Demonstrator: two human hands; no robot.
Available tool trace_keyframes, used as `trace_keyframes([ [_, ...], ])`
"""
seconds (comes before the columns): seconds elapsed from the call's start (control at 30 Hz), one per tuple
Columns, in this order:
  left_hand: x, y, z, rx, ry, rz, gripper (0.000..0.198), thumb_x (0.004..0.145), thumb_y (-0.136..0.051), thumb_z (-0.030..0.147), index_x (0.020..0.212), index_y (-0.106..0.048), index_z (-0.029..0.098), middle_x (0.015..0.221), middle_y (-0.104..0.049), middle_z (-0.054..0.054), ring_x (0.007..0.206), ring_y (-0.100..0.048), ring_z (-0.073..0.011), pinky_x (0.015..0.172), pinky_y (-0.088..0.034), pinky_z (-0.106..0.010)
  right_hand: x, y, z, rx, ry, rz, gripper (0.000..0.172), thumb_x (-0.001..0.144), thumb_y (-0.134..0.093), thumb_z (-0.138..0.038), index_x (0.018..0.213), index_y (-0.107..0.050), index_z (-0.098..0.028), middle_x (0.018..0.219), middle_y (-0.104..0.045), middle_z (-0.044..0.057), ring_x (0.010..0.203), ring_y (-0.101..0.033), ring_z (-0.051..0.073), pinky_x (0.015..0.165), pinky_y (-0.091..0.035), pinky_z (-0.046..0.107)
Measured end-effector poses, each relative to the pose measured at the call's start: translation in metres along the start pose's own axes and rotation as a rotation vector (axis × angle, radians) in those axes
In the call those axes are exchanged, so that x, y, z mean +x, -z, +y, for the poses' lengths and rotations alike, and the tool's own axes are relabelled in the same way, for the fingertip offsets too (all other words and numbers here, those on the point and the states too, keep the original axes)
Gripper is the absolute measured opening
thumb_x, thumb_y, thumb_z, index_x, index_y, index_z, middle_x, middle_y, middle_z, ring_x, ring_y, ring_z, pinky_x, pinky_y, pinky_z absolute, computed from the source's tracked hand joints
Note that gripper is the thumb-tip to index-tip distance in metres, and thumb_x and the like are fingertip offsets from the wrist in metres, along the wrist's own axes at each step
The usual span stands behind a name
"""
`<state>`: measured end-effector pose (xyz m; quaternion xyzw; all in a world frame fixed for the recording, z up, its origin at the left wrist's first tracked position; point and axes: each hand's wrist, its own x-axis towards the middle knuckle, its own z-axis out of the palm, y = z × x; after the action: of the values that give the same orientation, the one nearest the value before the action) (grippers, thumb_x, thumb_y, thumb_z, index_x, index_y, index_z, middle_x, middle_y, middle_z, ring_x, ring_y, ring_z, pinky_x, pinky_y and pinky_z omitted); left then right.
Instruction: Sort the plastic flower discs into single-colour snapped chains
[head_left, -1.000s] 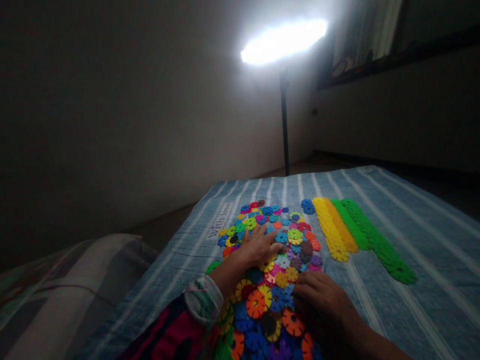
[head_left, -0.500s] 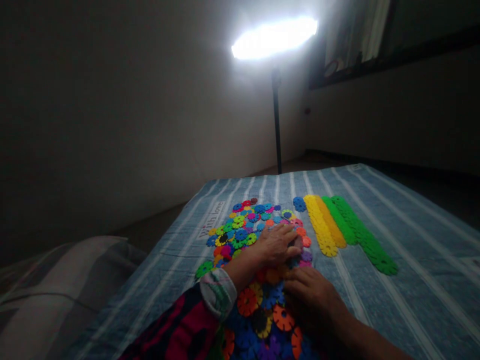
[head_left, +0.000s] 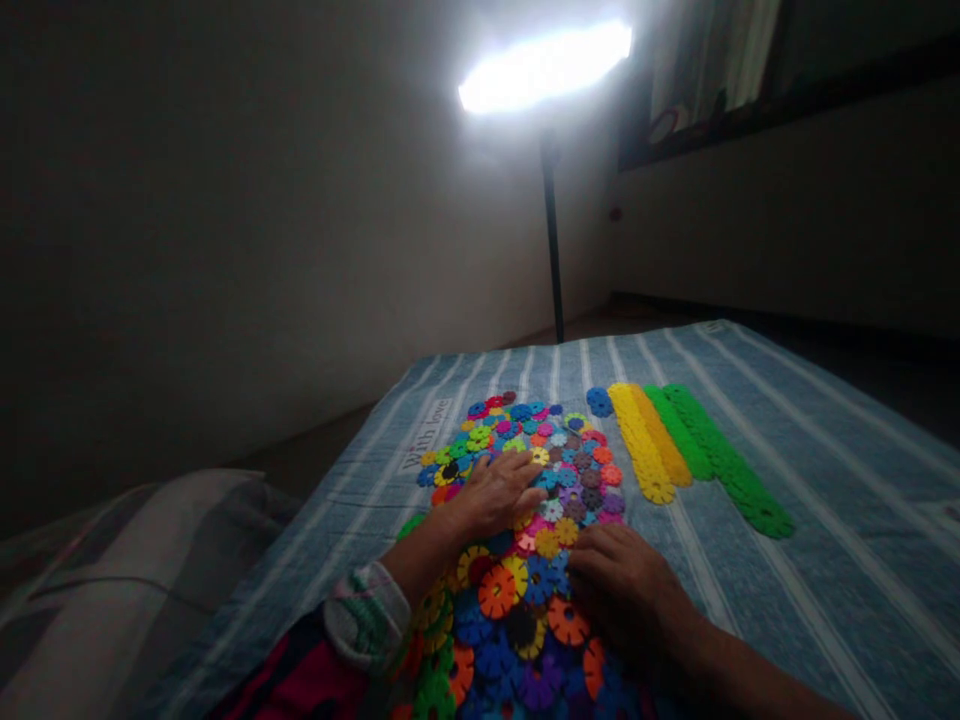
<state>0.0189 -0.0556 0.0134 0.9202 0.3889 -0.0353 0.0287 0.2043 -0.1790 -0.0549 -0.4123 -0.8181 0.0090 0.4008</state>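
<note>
A heap of notched plastic flower discs (head_left: 495,655) in many colours spreads over the striped cloth in front of me. My left hand (head_left: 499,490) lies over the middle of the discs, fingers stretched out and spread, touching those beneath. At the heap's right edge is my right hand (head_left: 630,578), its fingers bent and close together; anything under the fingertips is hidden. Beyond it lie overlapping rows of sorted discs: a yellow row (head_left: 637,450), an orange-yellow row (head_left: 667,455), a short green row (head_left: 686,440) and a longer green row (head_left: 727,465).
A small blue group of discs (head_left: 599,402) lies left of the yellow row. The striped blue cloth (head_left: 840,540) has "With love" lettering (head_left: 426,432). Behind it stands a lit lamp (head_left: 547,70) on a black pole (head_left: 552,240). Grey striped bedding (head_left: 142,570) lies at left.
My left hand has slid left and slightly toward me across the discs, uncovering grey, purple and light blue ones. The right hand has stayed nearly where it was.
</note>
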Motion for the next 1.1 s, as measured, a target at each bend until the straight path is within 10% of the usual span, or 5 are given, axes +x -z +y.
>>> trace_keyframes([
  [0.23, -0.010, 0.002, -0.006, -0.001, -0.069, -0.004, 0.038, 0.094, -0.035, 0.048, 0.123, -0.053, 0.032, 0.132, -0.053, -0.003, 0.123, -0.046, -0.0241, 0.103, -0.034, -0.043, 0.001, 0.003, 0.001, 0.030, 0.003, -0.017, 0.013, 0.089, -0.048, -0.016, 0.084, -0.060, -0.020, 0.077, -0.060, 0.003, 0.073, -0.053, 0.014, 0.067, -0.039, 0.027],
  [0.53, 0.010, 0.007, -0.019, 0.047, 0.173, 0.055, 0.038, 0.093, -0.036, 0.045, 0.116, -0.058, 0.023, 0.138, -0.049, -0.009, 0.129, -0.041, -0.0294, 0.104, -0.033, -0.051, 0.000, 0.004, -0.001, 0.020, -0.024, -0.045, 0.013, 0.089, -0.049, -0.017, 0.084, -0.060, -0.020, 0.078, -0.060, 0.003, 0.076, -0.053, 0.015, 0.070, -0.039, 0.028],
  [0.8, 0.015, -0.006, 0.003, -0.084, -0.343, 0.139, 0.027, 0.092, -0.043, 0.028, 0.111, -0.060, 0.021, 0.124, -0.060, -0.006, 0.117, -0.053, -0.0195, 0.101, -0.040, -0.034, -0.001, 0.000, -0.002, 0.007, -0.058, -0.019, 0.017, 0.091, -0.046, -0.016, 0.082, -0.061, -0.019, 0.081, -0.060, 0.005, 0.079, -0.052, 0.016, 0.075, -0.039, 0.031],
  [1.1, 0.037, -0.008, -0.032, 0.022, -0.104, 0.225, 0.027, 0.087, -0.047, 0.021, 0.109, -0.062, 0.021, 0.123, -0.062, -0.006, 0.115, -0.054, -0.0228, 0.098, -0.043, -0.040, -0.003, 0.001, 0.001, 0.025, -0.015, -0.018, 0.016, 0.091, -0.046, -0.017, 0.086, -0.061, -0.019, 0.084, -0.062, 0.006, 0.080, -0.053, 0.016, 0.077, -0.040, 0.031],
])
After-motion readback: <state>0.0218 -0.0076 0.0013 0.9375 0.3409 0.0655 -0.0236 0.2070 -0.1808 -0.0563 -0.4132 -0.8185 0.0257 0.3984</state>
